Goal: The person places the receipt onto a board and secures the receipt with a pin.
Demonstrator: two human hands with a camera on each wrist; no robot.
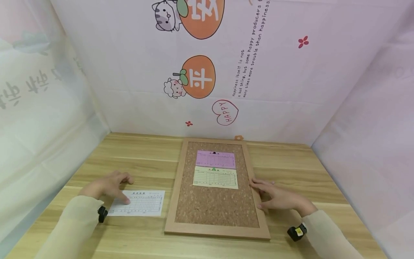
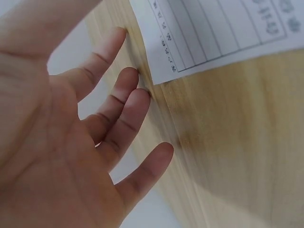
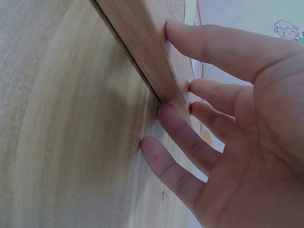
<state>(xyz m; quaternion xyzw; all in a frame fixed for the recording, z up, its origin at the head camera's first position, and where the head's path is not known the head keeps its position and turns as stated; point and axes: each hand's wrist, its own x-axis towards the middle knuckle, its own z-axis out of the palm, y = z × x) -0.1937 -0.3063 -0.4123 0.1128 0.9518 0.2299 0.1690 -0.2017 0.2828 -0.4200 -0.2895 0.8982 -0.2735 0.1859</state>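
A wood-framed cork board [image 1: 217,207] lies flat on the table. A pink printed slip [image 1: 216,160] with a black pin at its top sits above a yellow printed slip [image 1: 215,178] with a green pin. My left hand [image 1: 111,185] is at a white printed slip [image 1: 145,207] left of the board, its thumb over the paper. In the left wrist view, the loosely bent fingers [image 2: 126,116] are beside the white slip [image 2: 209,28]. My right hand [image 1: 283,198] rests its spread fingers along the board's right edge. Its thumb touches the wooden frame [image 3: 142,42].
The wood-grain table [image 1: 136,235] meets a printed white cloth backdrop [image 1: 268,118] behind the board. Pale cloth walls [image 1: 365,144] stand at both sides. A small pale object [image 1: 272,182] lies just beyond my right fingers.
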